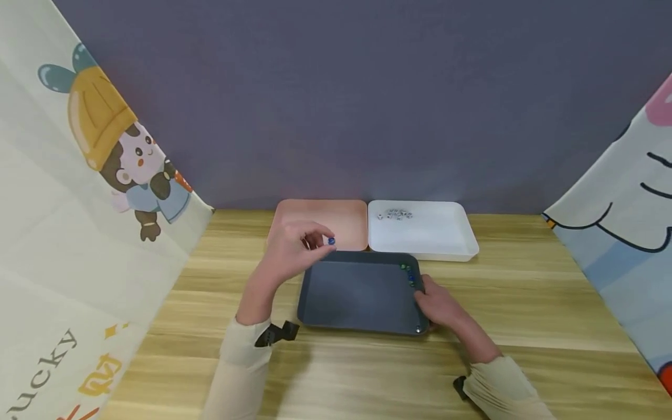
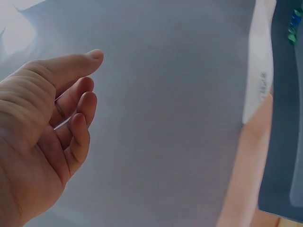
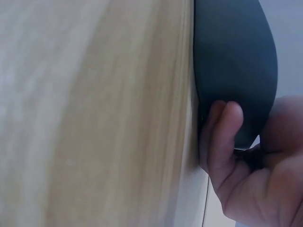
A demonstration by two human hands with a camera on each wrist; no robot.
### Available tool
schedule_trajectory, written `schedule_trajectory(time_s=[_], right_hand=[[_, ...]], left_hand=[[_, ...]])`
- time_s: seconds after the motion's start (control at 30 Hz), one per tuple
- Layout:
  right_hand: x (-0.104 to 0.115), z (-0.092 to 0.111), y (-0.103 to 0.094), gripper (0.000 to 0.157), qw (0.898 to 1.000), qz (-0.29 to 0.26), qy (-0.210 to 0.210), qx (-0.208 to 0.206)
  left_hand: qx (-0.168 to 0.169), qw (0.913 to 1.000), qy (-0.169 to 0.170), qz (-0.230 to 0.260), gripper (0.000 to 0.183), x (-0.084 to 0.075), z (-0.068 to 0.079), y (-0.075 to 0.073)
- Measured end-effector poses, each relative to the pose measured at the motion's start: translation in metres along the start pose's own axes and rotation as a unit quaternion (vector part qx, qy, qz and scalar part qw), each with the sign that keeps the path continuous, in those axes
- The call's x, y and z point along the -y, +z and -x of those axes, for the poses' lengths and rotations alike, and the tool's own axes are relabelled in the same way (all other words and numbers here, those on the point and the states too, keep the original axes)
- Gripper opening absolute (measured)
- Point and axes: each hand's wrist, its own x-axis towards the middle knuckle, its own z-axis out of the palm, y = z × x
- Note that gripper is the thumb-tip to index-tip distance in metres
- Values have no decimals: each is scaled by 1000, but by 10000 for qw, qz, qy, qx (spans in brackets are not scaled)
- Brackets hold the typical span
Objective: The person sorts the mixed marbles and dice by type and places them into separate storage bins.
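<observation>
My left hand (image 1: 294, 248) is raised over the pink tray (image 1: 346, 224), pinching a small, shiny blue piece (image 1: 331, 240) between thumb and forefinger. In the left wrist view the left hand (image 2: 52, 118) shows its other fingers curled, and the piece is hidden. Below lies a dark grey tray (image 1: 362, 297) with several small green and blue pieces (image 1: 408, 275) along its right side. One small shiny piece (image 1: 417, 329) sits in its near right corner. My right hand (image 1: 441, 303) grips that tray's right edge; in the right wrist view, fingers (image 3: 227, 127) press its outer wall.
Behind the dark tray, a white tray (image 1: 436, 230) stands beside the pink one, holding a cluster of small white pieces with dark marks (image 1: 399, 214). All stand on a wood-grain table (image 1: 525, 303). A dark backdrop (image 1: 367, 105) rises behind, with printed cloths at both sides.
</observation>
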Motion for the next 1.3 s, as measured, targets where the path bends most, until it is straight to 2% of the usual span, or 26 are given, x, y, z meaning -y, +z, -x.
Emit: schedule_trajectory(time_s=[0.17,0.27,0.43,0.73,0.9,1.03,1.3], right_hand=[[-2,-2,2,45,10000,28,-28,-14],[-2,-2,2,45,10000,2,-57,-48],[-2,-2,3,44,9999,15,-105,-42],[-1,-4,2,41,10000,64,-51,1],[-2,-4,2,39,9999,43,-82,-45],[-1,-4,2,40,10000,13,-44,-10],[-1,-2,2,38,9999,41,-105,-58]], left_hand=[[365,9965,-716,-219,11,32,-16,6],[757,9883,-1317,-104,12,50,-26,12],[1320,9709,-1980,259,13,79,-44,26],[1469,9535,-2498,829,19,126,-75,50],[1453,9385,-2887,1215,28,149,-81,56],[1523,9268,-3211,1215,29,163,-80,60],[1875,9255,-3170,887,26,174,-77,83]])
